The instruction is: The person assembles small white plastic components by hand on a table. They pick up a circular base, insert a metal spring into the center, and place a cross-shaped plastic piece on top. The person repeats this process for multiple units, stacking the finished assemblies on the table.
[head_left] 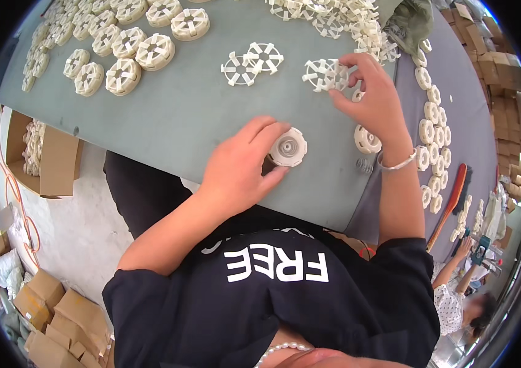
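L hand [235,164] grip curled round wht cup [300,157] w/ spring [282,146] inside, on desk [181,98], R hand [376,95] grip part-open at wht spoked rings [332,75], hold unclear, open ctn [59,167] at left w/ wht parts [34,146]

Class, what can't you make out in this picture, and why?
All head view:
- Left side of the round part: covered by the left hand.
- Small white part: mostly hidden by the right hand.
- Heap of spoked rings: cut off by the upper edge.
- Co-worker's grip: too small.
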### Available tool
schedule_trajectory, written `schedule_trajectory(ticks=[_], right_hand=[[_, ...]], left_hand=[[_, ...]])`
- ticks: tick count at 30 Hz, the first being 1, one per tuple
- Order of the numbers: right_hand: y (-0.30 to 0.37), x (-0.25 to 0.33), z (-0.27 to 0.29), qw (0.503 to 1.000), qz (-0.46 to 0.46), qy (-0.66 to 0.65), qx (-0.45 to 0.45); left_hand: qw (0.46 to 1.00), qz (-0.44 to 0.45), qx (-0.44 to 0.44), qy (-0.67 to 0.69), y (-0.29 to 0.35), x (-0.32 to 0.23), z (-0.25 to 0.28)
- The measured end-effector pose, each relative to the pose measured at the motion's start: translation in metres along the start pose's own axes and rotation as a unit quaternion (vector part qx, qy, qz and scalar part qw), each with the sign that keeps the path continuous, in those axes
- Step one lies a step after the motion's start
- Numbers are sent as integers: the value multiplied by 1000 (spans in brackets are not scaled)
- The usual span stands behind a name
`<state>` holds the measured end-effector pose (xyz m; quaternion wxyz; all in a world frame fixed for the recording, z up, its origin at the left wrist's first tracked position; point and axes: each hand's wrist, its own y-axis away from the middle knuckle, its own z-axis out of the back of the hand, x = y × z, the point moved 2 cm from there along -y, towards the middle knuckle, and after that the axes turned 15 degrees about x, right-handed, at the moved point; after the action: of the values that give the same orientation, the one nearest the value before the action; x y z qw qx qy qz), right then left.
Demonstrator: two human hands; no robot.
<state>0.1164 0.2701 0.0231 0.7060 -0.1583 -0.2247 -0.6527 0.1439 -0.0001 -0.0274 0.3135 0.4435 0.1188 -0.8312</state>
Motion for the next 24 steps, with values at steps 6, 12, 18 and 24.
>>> schedule_trajectory(ticks=[6, 12, 18, 24], right_hand=[[38, 33, -11, 992, 91, -75, 51], [68, 62, -43, 986, 127, -45, 101], [65, 63, -48, 982, 146, -27, 116], [67, 59, -55, 981, 128, -37, 143]], left_hand=[[1000, 24, -9, 7, 15, -5, 0], [995, 33, -38, 89, 20, -5, 0], [996, 26, -59, 59, 16, -2, -7], [994, 37, -54, 92, 15, 0, -9]])
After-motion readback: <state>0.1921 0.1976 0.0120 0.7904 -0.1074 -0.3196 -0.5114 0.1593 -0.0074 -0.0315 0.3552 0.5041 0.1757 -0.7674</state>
